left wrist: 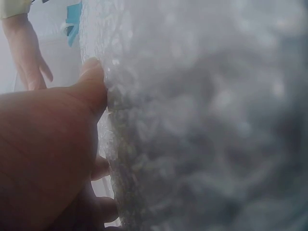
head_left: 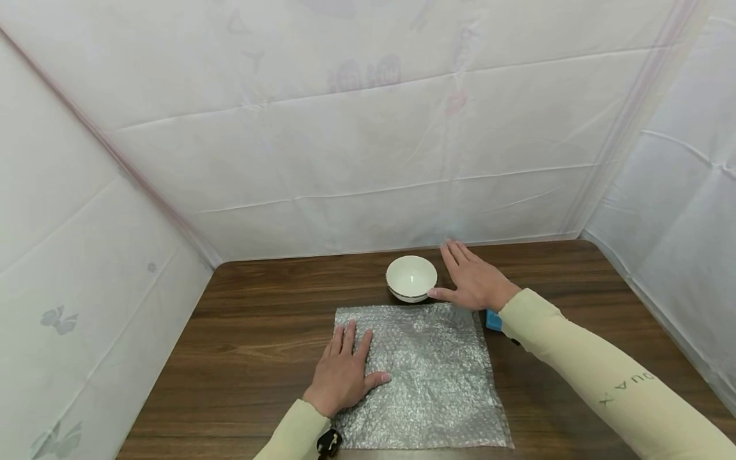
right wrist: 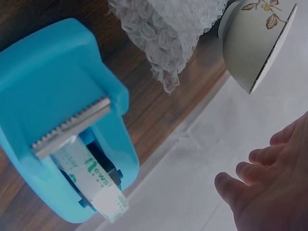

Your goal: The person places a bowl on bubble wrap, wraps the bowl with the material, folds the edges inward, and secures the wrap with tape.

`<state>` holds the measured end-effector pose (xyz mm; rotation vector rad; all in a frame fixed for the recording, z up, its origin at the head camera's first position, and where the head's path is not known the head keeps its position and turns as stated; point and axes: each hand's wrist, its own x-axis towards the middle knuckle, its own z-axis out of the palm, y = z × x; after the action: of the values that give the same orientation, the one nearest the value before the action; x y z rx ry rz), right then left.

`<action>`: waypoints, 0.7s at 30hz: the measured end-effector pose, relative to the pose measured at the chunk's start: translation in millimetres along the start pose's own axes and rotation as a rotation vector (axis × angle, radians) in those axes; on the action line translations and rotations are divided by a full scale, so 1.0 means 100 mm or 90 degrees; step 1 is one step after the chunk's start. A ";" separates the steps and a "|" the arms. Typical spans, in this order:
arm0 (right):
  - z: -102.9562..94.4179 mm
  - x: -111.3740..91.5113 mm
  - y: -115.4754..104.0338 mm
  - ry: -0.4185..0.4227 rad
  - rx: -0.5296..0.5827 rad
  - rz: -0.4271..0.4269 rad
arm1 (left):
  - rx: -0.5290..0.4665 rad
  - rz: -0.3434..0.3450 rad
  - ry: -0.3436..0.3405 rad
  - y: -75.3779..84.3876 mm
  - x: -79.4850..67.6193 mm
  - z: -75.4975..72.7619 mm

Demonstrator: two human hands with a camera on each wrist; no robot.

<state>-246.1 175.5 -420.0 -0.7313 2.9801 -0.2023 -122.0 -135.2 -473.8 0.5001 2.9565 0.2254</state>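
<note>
A sheet of bubble wrap (head_left: 428, 377) lies spread on the table. My left hand (head_left: 340, 375) rests on its left side with fingers spread; the left wrist view has the thumb along the bubble wrap (left wrist: 202, 120). Beyond the far edge of the sheet stands a white bowl (head_left: 411, 276), upright, with a dark line at its rim. Fingers extended, my right hand (head_left: 476, 281) is just right of the bowl, its thumb tip overlapping the rim in the head view. Brown leaf and flower marks decorate the bowl (right wrist: 255, 43) in the right wrist view.
A blue tape dispenser (right wrist: 57, 82) with a roll of tape (right wrist: 91, 180) and a toothed metal cutter (right wrist: 72, 126) sits right of the bubble wrap, partly hidden by the right forearm in the head view. White sheeting (head_left: 356, 153) walls the dark wooden table (head_left: 253, 332) behind and at both sides.
</note>
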 end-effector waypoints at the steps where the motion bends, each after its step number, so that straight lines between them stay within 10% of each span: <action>1: 0.00 0.01 0.00 -0.001 -0.001 -0.001 | 0.000 0.000 0.001 0.00 0.00 0.00; 21: -0.07 0.10 0.00 -0.020 0.004 -0.012 | -0.004 -0.003 -0.009 0.00 0.00 0.00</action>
<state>-255.4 171.3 -413.7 -0.7551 2.9429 -0.1997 -122.0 -135.3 -473.7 0.4921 2.9423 0.2297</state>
